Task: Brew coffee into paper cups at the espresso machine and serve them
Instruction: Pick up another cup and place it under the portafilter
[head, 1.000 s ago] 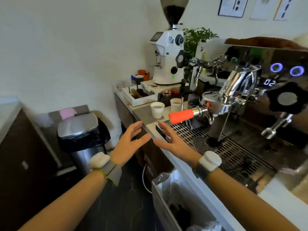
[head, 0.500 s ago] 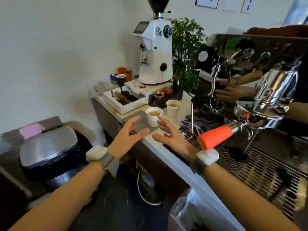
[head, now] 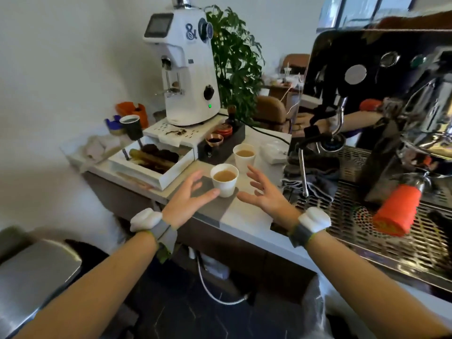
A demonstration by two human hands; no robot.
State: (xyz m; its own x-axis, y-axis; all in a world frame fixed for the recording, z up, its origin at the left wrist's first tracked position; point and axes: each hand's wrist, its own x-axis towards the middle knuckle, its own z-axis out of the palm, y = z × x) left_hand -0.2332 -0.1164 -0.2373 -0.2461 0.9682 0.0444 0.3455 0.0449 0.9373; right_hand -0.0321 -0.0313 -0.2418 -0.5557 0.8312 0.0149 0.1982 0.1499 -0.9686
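Note:
Two white paper cups of light-brown coffee stand on the counter left of the espresso machine (head: 391, 99). The near cup (head: 225, 184) sits on a grey mat; the far cup (head: 244, 160) stands just behind it. My left hand (head: 189, 199) is open at the near cup's left side, thumb tip almost at its base. My right hand (head: 265, 194) is open to the cup's right, fingers spread, a small gap away. The orange-handled portafilter (head: 397, 209) is locked in the machine's group head over the drip tray.
A white coffee grinder (head: 187, 67) stands behind the cups beside a plant. A white knock box drawer (head: 168, 174) with spent pucks lies left of the cups. A steam wand (head: 304, 177) hangs at the right. A metal bin (head: 31, 277) stands low left.
The view has swung left and closer to the cups. Both open hands have moved forward from the counter edge and now flank the near cup.

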